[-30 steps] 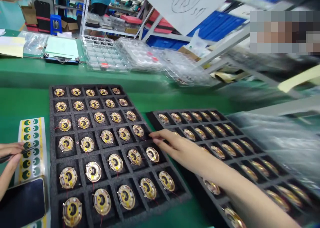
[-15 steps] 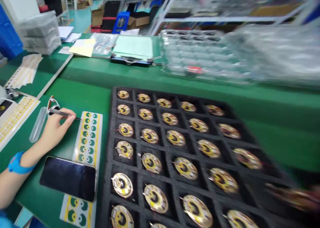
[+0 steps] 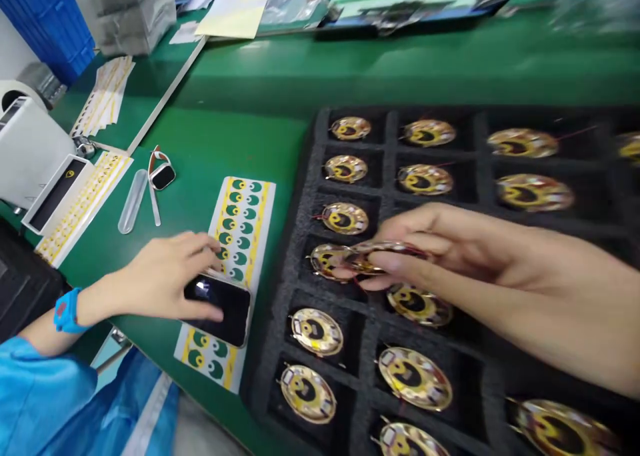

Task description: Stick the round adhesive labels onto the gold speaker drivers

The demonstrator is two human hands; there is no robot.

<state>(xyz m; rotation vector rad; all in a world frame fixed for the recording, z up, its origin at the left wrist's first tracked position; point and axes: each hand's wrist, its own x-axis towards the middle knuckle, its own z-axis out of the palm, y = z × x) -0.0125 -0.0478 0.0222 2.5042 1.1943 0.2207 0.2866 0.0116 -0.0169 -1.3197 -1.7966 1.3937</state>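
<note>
My right hand (image 3: 430,256) reaches in from the right over a black compartment tray (image 3: 373,389). It pinches a thin round gold board (image 3: 385,248) nearly edge-on between thumb and fingers. Just beside the fingertips lies another gold board (image 3: 327,259) in its compartment. My left hand (image 3: 173,279), with a blue wristband, lies palm down over a dark phone (image 3: 227,306), thumb apart from the curled fingers. Its fingertips reach a sheet of round green, yellow and white stickers (image 3: 260,226), partly under the phone. No tweezers show; whatever is under this hand is hidden.
Left of the stickers are a smartwatch (image 3: 163,176), a clear plastic case (image 3: 133,203) and a white device (image 3: 33,153). More sticker strips (image 3: 105,96) lie behind. A clipboard (image 3: 415,13) and a yellow paper (image 3: 237,9) rest on the raised back ledge.
The view has turned down and closer. My right hand came from the far right edge to the tray's left part, holding a board. My left hand moved onto the phone; its tweezers are out of sight.
</note>
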